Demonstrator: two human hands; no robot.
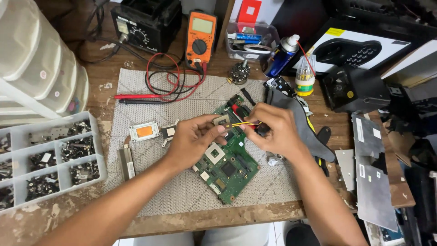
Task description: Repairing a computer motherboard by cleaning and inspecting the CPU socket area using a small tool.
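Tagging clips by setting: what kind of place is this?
Likely an electronics repair bench. A green circuit board lies on a mat under both hands, an orange multimeter with probe leads stands behind it, and a compartment tray holds small metal parts.

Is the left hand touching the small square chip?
Touching. The head view shows the left hand pinching the chip between thumb and fingers, above the green board. The right hand holds a thin yellow tool to it.

Glossy green circuit board (230, 166) on a woven grey mat (150, 164) over worn wood.
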